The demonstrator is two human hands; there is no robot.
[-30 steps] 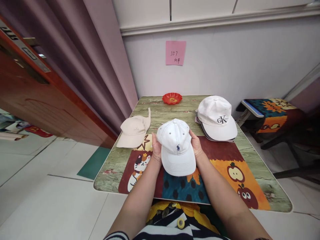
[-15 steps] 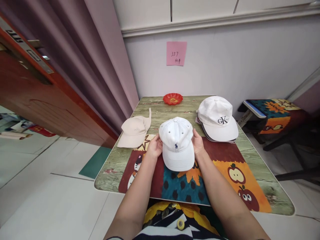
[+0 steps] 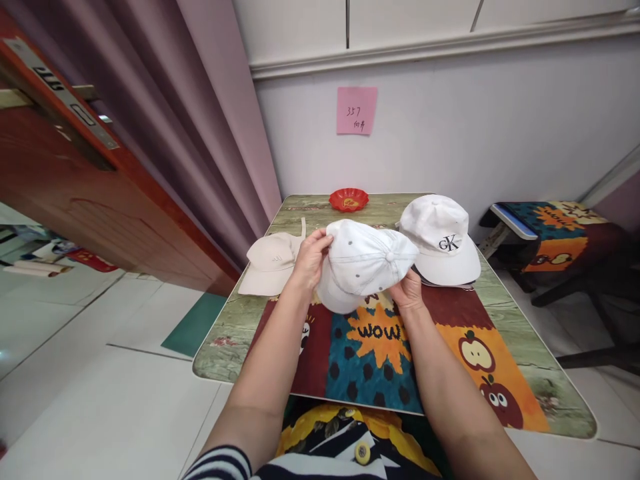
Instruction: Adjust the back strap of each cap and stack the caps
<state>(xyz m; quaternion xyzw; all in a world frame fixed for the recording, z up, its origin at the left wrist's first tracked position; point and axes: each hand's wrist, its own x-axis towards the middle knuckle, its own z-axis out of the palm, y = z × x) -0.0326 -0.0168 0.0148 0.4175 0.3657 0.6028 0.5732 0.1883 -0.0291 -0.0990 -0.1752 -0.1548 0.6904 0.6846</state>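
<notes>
A white cap (image 3: 367, 260) is held between my hands above the middle of the table, tilted, its brim toward the lower left. My left hand (image 3: 313, 259) grips its left side, thumb on top and fingers closed. Under the cap's right end, my right hand (image 3: 407, 288) holds the edge; some of its fingers are hidden beneath the fabric. A beige cap (image 3: 270, 263) with its strap sticking up lies left of my left hand. To the right, a white cap with "CK"-like letters (image 3: 437, 233) rests on top of other caps, of which only dark edges show.
The wood-patterned table (image 3: 220, 347) carries a colourful painted mat (image 3: 373, 373). A red scalloped dish (image 3: 349, 199) stands at the back edge. Behind it is a wall with a pink note (image 3: 357, 111). A wooden door (image 3: 135, 213) and curtain are at left, a stool (image 3: 560, 233) at right.
The held cap has been turned and tilted, its crown now toward the right and its brim toward the lower left. My left hand has risen; my right has shifted slightly right and down.
</notes>
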